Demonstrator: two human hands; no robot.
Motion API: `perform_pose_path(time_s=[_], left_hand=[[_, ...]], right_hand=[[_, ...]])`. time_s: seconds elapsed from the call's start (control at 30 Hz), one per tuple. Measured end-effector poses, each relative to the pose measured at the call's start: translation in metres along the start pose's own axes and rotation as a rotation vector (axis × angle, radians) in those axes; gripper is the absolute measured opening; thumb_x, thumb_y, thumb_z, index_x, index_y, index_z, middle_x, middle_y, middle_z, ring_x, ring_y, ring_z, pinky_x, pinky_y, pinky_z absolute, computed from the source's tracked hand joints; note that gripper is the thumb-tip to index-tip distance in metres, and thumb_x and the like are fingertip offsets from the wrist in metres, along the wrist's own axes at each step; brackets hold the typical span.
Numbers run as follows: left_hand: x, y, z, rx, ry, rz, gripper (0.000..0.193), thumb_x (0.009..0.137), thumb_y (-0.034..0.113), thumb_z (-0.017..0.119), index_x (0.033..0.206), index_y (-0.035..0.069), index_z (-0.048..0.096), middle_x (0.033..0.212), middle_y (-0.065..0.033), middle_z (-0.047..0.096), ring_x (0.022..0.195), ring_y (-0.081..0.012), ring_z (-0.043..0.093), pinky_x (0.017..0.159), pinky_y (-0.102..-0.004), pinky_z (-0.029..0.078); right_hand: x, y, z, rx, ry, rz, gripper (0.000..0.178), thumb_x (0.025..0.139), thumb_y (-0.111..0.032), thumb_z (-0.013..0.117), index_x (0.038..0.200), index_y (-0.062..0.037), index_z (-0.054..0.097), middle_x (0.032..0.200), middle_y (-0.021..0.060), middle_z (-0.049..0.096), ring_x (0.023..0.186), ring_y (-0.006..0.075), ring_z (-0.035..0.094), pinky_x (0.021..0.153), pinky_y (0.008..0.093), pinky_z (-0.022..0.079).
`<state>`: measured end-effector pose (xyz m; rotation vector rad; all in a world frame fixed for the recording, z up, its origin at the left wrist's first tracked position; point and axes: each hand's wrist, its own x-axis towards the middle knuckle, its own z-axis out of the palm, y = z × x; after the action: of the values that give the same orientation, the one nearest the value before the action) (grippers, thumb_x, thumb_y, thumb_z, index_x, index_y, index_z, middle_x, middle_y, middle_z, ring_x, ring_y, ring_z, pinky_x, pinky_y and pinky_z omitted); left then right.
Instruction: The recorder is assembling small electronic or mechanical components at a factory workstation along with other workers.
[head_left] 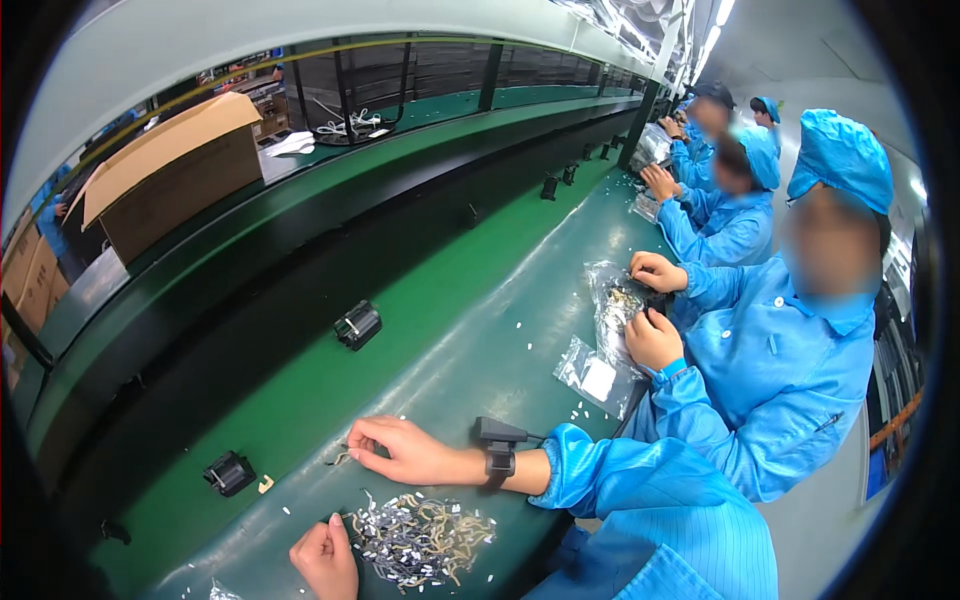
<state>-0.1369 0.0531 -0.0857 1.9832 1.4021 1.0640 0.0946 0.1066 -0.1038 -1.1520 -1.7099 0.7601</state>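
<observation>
My right hand (395, 450) reaches in from the right over the green table edge by the belt. Its thumb and fingertips are pinched together on a short thin wire piece (338, 457). Beside the pile's left side is my left hand (325, 558), its fingers closed. Whatever lies between those fingertips is too small to make out. Right of it spreads a pile of short wires (420, 538), grey and yellowish, with small white ends. Beyond my hands, a black plastic housing (230, 473) sits on the green belt, with a small beige piece (265, 484) next to it.
Another black housing (357, 325) rests farther along the green belt (420, 290). Co-workers in blue sit along the table to the right; the nearest one's hands (655, 338) are over clear plastic bags (598, 378). An open cardboard box (180, 175) stands on the far side.
</observation>
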Motion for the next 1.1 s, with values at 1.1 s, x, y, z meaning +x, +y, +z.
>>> perform_pose_path(time_s=[1.1], left_hand=[[0.001,-0.005,-0.002,0.037,-0.016,-0.048,0.030,0.093,0.017,0.074,0.069,0.002,0.065,0.059,-0.0141,0.055,0.049,-0.0300,0.053,0.050,-0.0385,0.041]], right_hand=[[0.004,-0.010,0.001,-0.038,0.040,0.022,0.007,0.096,-0.011,0.066,0.097,-0.0048,0.064,0.087,0.0120,0.068,0.079,0.0260,0.068,0.071,0.0372,0.054]])
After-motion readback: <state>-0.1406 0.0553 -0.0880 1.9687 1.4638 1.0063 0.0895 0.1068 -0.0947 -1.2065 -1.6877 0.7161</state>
